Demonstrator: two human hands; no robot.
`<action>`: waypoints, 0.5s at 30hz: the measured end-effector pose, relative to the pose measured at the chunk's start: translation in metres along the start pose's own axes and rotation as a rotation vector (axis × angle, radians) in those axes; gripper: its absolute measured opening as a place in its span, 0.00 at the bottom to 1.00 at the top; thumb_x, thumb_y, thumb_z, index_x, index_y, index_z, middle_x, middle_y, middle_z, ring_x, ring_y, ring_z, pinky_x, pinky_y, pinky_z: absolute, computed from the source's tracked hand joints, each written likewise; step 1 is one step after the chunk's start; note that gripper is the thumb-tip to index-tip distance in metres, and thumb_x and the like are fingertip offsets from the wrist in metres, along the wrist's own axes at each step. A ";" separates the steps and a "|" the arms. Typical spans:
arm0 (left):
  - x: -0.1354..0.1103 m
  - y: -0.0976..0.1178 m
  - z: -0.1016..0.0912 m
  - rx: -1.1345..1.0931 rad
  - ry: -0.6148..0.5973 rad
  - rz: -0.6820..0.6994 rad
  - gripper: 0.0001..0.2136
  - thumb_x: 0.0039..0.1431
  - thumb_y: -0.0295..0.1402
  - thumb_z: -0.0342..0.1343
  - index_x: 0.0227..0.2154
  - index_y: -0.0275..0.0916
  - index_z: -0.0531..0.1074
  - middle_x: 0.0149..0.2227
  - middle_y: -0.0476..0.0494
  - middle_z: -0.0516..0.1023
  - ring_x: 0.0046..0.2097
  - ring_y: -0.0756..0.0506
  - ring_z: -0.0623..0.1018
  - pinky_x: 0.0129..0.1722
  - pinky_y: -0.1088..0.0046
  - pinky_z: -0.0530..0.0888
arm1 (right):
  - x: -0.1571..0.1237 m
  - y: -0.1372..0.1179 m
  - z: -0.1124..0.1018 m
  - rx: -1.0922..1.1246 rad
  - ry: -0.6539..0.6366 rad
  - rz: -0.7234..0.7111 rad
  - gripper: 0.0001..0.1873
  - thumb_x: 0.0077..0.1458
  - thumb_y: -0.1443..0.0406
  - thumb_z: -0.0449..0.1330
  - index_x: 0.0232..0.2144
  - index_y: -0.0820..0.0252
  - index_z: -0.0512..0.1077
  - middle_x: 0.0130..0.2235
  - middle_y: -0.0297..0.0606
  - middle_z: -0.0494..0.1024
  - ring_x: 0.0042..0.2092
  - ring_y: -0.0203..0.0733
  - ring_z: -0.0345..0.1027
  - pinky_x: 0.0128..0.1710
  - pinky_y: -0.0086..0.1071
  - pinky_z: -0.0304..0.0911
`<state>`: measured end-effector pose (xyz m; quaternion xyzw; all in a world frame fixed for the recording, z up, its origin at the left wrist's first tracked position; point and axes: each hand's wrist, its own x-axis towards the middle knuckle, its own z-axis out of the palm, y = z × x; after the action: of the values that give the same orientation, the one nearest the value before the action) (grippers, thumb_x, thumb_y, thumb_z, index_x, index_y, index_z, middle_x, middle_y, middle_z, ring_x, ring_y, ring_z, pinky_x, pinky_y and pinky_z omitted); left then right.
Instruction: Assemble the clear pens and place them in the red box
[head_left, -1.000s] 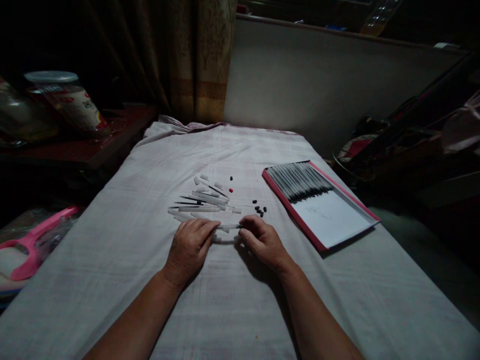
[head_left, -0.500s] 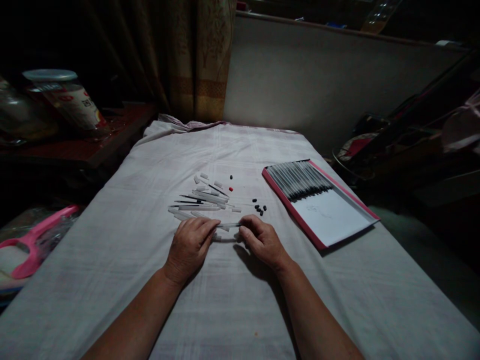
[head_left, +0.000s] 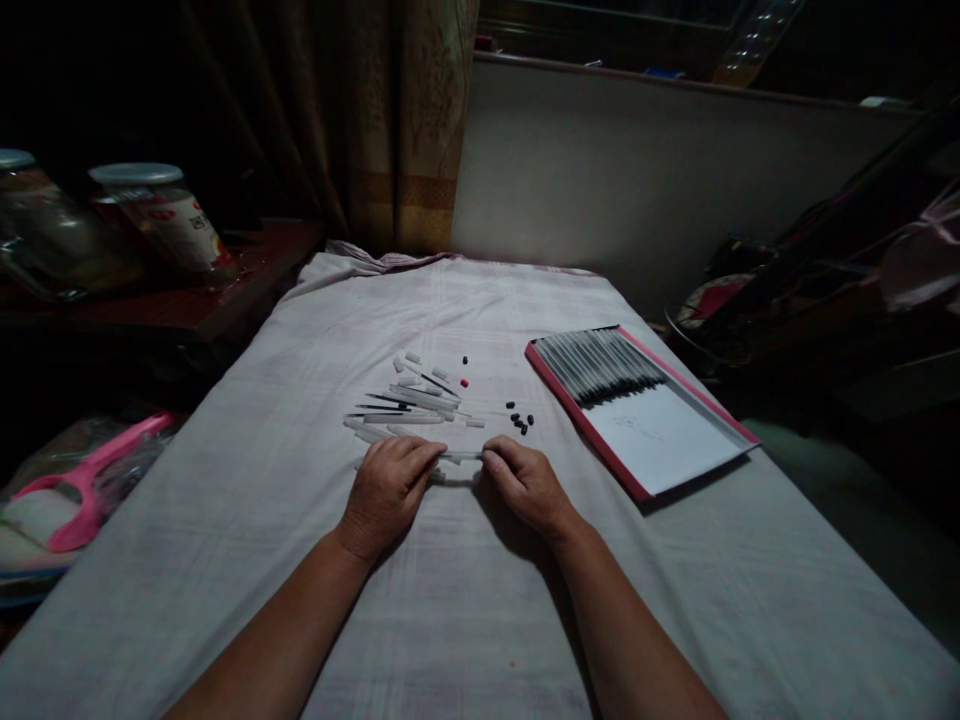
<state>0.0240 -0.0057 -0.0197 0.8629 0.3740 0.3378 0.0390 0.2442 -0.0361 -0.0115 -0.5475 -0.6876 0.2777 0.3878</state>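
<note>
Between my two hands a slim, clear pen (head_left: 465, 456) lies level, a little above the cloth. My left hand (head_left: 394, 490) is closed on its left end. Thumb and fingers of my right hand (head_left: 529, 485) pinch the right end, hiding the tip. Just beyond my left hand lies a loose pile of clear pen barrels (head_left: 405, 418), dark ink refills (head_left: 386, 404) and whitish caps (head_left: 412, 357). Several small black plugs (head_left: 516, 419) are scattered past my right hand. One red plug (head_left: 464, 383) sits farther back, near another black one.
A red-edged box (head_left: 645, 490) at the right holds a row of pens (head_left: 600, 365) on its white bottom. The bed-like surface has a pale checked cloth (head_left: 450, 620). Jars (head_left: 172, 220) stand on a dark red table at left; a pink-handled item (head_left: 82, 490) is below.
My right fingers have closed in more tightly around the pen's right end. The camera view has tilted slightly up; the pile and box lie as before.
</note>
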 end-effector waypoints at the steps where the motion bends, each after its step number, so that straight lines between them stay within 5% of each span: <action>1: 0.000 0.000 0.000 0.002 0.004 0.005 0.10 0.65 0.29 0.52 0.46 0.40 0.74 0.40 0.43 0.80 0.41 0.43 0.77 0.41 0.65 0.69 | 0.000 0.001 0.001 -0.008 0.013 0.004 0.14 0.61 0.59 0.51 0.27 0.57 0.68 0.25 0.31 0.71 0.29 0.37 0.66 0.31 0.28 0.60; 7: 0.001 -0.001 0.001 0.009 0.033 0.049 0.10 0.64 0.29 0.54 0.46 0.41 0.75 0.39 0.43 0.81 0.40 0.43 0.78 0.41 0.65 0.70 | 0.002 0.007 0.011 0.086 0.066 0.098 0.23 0.62 0.52 0.48 0.19 0.56 0.63 0.19 0.30 0.66 0.23 0.36 0.62 0.27 0.28 0.57; 12: 0.001 -0.002 0.004 -0.002 0.017 0.037 0.11 0.63 0.28 0.54 0.47 0.40 0.75 0.40 0.42 0.81 0.41 0.43 0.78 0.42 0.64 0.71 | 0.004 0.009 0.009 0.166 0.052 0.085 0.16 0.62 0.54 0.50 0.29 0.56 0.68 0.22 0.29 0.70 0.25 0.36 0.63 0.27 0.28 0.59; 15: 0.000 -0.003 0.005 0.005 -0.012 0.045 0.12 0.63 0.30 0.54 0.47 0.41 0.75 0.41 0.41 0.82 0.41 0.43 0.79 0.42 0.64 0.71 | 0.005 0.008 0.007 0.087 0.075 0.062 0.16 0.60 0.55 0.51 0.25 0.56 0.67 0.22 0.30 0.70 0.26 0.37 0.64 0.28 0.28 0.60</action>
<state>0.0254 -0.0022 -0.0246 0.8731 0.3553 0.3323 0.0314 0.2426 -0.0286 -0.0207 -0.5612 -0.6425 0.2986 0.4278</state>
